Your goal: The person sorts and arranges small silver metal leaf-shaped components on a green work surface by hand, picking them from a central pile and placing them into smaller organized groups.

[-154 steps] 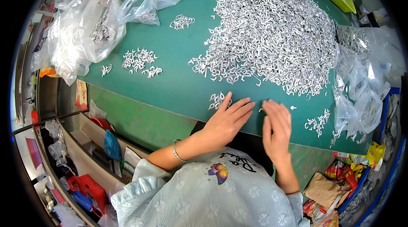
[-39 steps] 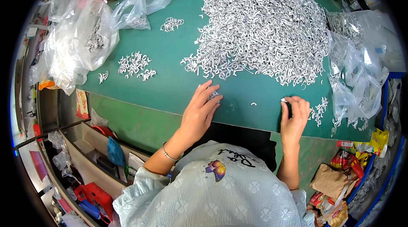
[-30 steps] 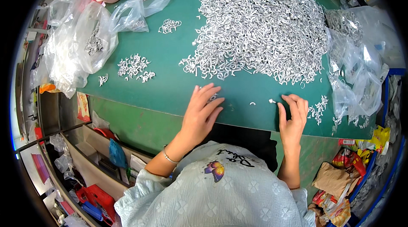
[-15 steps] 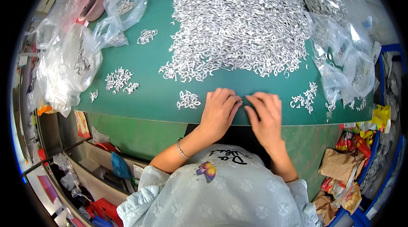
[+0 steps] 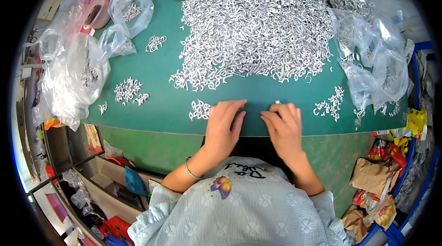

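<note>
My left hand (image 5: 224, 124) hovers at the table's front edge, thumb apart from its bent fingers, with nothing visible in it. Its fingers partly cover a small group of silver metal links (image 5: 199, 110). Across a short gap to the right, my right hand (image 5: 285, 128) has its fingers curled together. A small silver metal piece (image 5: 277, 102) peeks out at the fingertips of that hand; its shape is mostly hidden. Beyond both hands spreads a large heap of small silver metal pieces (image 5: 258, 29), many of them ring- or hook-shaped.
Smaller piles of silver pieces lie at the left (image 5: 130, 91) and right (image 5: 330, 104) of the green tabletop (image 5: 175, 80). Clear plastic bags (image 5: 76, 75) crowd the left side, around a pink container (image 5: 97, 8). More bags (image 5: 386, 61) line the right.
My hands have drawn apart; the left one moved left, toward the small group of links. A small ring-like piece that showed between the fingertips no longer shows there.
</note>
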### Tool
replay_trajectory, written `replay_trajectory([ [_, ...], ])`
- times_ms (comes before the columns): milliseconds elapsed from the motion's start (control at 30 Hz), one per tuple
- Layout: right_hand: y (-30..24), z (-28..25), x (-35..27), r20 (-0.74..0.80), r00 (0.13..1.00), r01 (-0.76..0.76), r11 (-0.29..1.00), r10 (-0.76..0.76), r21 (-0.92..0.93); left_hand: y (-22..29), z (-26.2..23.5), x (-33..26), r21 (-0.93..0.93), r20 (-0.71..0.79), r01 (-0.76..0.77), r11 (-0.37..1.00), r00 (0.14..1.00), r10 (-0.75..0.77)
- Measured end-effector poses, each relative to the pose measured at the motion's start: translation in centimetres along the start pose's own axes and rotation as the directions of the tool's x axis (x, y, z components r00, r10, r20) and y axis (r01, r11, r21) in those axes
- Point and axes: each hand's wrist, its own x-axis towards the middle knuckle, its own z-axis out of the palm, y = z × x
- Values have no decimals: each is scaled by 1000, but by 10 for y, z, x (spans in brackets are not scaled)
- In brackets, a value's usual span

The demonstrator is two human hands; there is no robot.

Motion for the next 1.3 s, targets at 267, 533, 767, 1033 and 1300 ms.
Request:
replay_trajectory([
  [267, 45, -47, -25, -262, 954, -240, 891, 143, -385, -1, 9, 9, 38, 53, -144, 989, 989, 141],
  [533, 46, -16, 34, 24, 991, -122, 957, 134, -265, 8, 40, 17, 114, 479, -436, 893, 811, 335],
  [767, 13, -14, 19, 376, 926, 12, 990, 41, -139, -17, 19, 24, 361, 285, -262, 895, 945, 162],
  [1033, 20, -28, 18, 308, 949, -37, 995, 64, -94, -11, 10, 24, 198, 230, -192, 961, 963, 145],
  [1300, 19, -38, 8, 280, 953, -88, 989, 118, -118, -13, 8, 21, 263, 240, -181, 948, 964, 118],
])
